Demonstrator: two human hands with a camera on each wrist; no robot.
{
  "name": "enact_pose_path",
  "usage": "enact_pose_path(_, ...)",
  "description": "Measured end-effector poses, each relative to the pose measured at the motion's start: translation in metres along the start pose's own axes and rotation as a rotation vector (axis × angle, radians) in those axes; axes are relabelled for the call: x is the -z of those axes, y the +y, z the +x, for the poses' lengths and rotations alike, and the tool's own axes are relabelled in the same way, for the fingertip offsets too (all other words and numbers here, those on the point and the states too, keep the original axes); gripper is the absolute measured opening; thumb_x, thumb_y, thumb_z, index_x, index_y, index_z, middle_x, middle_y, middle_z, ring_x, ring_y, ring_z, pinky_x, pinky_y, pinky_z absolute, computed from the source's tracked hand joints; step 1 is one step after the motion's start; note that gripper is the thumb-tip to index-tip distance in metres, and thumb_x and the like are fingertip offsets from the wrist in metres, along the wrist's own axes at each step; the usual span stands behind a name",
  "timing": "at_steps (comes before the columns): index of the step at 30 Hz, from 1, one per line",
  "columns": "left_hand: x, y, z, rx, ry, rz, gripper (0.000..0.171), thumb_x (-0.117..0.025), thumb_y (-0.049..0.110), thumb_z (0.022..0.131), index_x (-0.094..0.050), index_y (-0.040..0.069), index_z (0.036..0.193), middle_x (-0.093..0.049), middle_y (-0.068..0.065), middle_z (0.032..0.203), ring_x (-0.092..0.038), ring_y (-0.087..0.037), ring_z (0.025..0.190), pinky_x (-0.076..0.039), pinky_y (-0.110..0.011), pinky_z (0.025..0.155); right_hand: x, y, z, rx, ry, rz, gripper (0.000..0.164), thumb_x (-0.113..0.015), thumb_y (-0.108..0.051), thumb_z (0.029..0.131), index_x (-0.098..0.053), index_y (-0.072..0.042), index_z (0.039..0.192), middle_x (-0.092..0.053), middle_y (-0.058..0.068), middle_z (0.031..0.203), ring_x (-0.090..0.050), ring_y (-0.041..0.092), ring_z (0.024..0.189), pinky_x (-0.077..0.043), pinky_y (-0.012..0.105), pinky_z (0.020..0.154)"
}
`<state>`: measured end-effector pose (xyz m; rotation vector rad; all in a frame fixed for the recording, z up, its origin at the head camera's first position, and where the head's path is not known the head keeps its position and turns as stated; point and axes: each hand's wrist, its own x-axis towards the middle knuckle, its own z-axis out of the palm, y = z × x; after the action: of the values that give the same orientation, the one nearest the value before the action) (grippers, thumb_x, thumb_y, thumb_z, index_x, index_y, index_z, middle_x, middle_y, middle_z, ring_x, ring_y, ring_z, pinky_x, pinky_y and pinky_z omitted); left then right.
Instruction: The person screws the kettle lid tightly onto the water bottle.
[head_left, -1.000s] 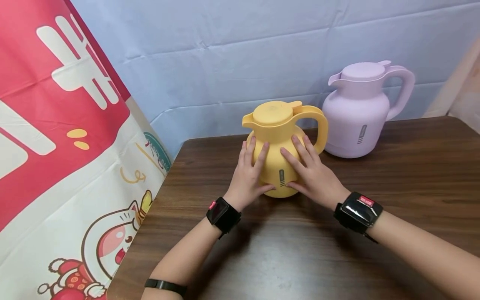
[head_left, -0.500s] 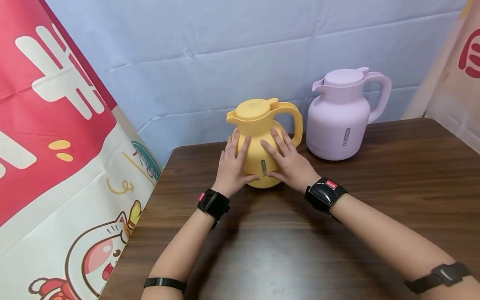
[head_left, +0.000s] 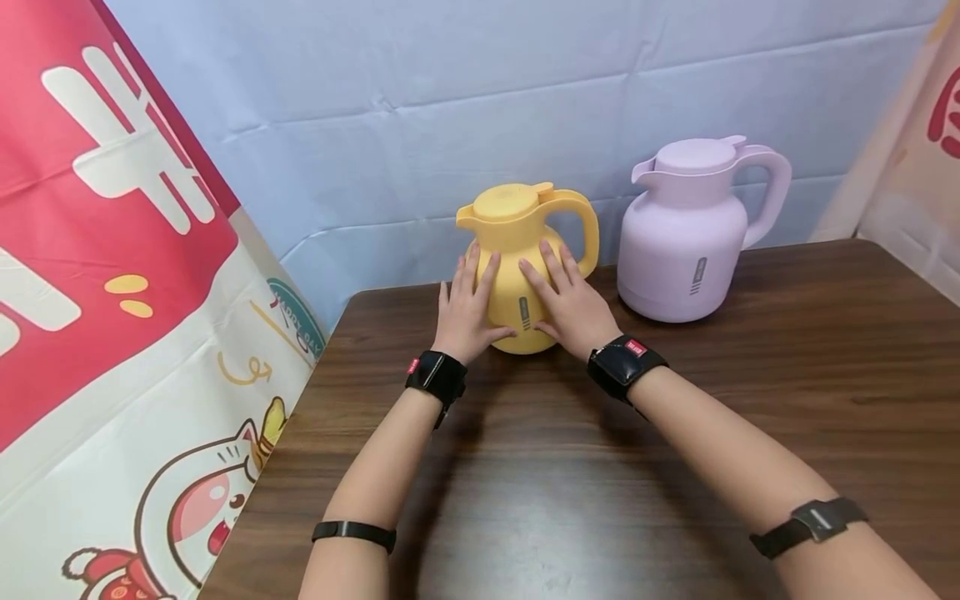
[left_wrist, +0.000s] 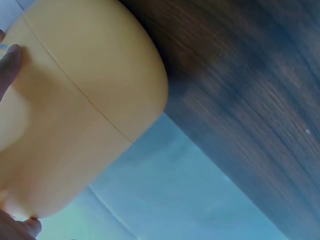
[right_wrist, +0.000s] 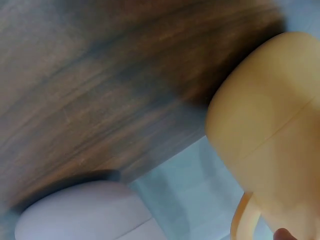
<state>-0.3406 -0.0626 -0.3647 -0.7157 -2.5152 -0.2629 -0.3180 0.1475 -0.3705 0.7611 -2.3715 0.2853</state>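
Observation:
A yellow thermos jug point(head_left: 510, 283) stands upright on the wooden table, its spout to the left and its handle to the right. My left hand point(head_left: 461, 321) lies flat against the left side of its body with fingers spread and straight. Against the front right of the body rests my right hand point(head_left: 577, 312), also with straight, spread fingers. Both thumbs point inward below the grey label. In the left wrist view, the jug's rounded base point(left_wrist: 105, 65) meets the table. A lilac thermos jug point(head_left: 678, 242) of the same shape stands to the right, apart from the yellow one.
Pale blue cloth point(head_left: 420, 142) hangs behind the table's back edge. On the left is a red and white printed cloth point(head_left: 187, 367). The brown wooden table point(head_left: 525, 483) extends in front of and to the right of the jugs.
The yellow jug has slid back toward the blue cloth, away from me, with both hands staying against it. The lilac jug has stayed in place; the head view has shifted.

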Motion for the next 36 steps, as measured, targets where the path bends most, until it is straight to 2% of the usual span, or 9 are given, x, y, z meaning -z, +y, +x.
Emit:
enact_pose_path(5, -0.004, -0.004, 0.008, 0.024, -0.012, 0.004, 0.128, -0.084, 0.054, 0.06, 0.0, 0.027, 0.153, 0.005, -0.005, 0.159, -0.008, -0.031, 0.143, -0.022, -0.065, 0.103, 0.002, 0.0, 0.006, -0.04, -0.04, -0.019, 0.096, -0.08, -0.019, 0.078, -0.019, -0.016, 0.151, -0.007, 0.02, 0.156, -0.015, 0.045, 0.138, -0.048, 0.049, 0.088)
enact_pose_path(10, -0.01, -0.009, 0.016, 0.016, -0.007, 0.029, 0.129, -0.083, 0.056, 0.06, 0.001, 0.028, 0.153, 0.006, -0.004, 0.159, -0.009, -0.032, 0.143, -0.022, -0.065, 0.103, 0.003, 0.002, 0.01, -0.062, -0.069, -0.014, 0.091, -0.075, -0.013, 0.082, -0.018, -0.017, 0.152, -0.006, 0.018, 0.156, -0.013, 0.043, 0.139, -0.05, 0.049, 0.084)
enact_pose_path(20, -0.014, -0.015, 0.026, 0.046, -0.018, 0.065, 0.131, -0.083, 0.058, 0.058, 0.003, 0.029, 0.153, 0.006, -0.004, 0.159, -0.009, -0.029, 0.143, -0.023, -0.065, 0.103, 0.004, 0.003, 0.018, -0.107, -0.131, -0.029, 0.085, -0.069, -0.013, 0.088, -0.015, -0.021, 0.153, -0.007, 0.015, 0.157, -0.016, 0.04, 0.14, -0.048, 0.05, 0.087)
enact_pose_path(28, -0.017, -0.015, 0.033, 0.071, -0.026, 0.084, 0.13, -0.083, 0.056, 0.06, 0.002, 0.027, 0.153, 0.004, -0.006, 0.159, -0.009, -0.03, 0.143, -0.021, -0.064, 0.104, 0.008, 0.003, 0.026, -0.168, -0.215, -0.03, 0.089, -0.069, -0.012, 0.087, -0.011, -0.023, 0.154, -0.003, 0.014, 0.158, -0.017, 0.04, 0.14, -0.047, 0.053, 0.087)
enact_pose_path(36, -0.021, -0.018, 0.038, 0.077, -0.018, 0.086, 0.129, -0.083, 0.055, 0.061, 0.002, 0.028, 0.153, 0.004, -0.005, 0.159, -0.01, -0.032, 0.143, -0.017, -0.064, 0.106, 0.009, 0.003, 0.031, -0.2, -0.262, -0.006, 0.093, -0.071, -0.009, 0.085, -0.009, -0.023, 0.154, -0.001, 0.014, 0.158, -0.014, 0.04, 0.14, -0.047, 0.052, 0.087)
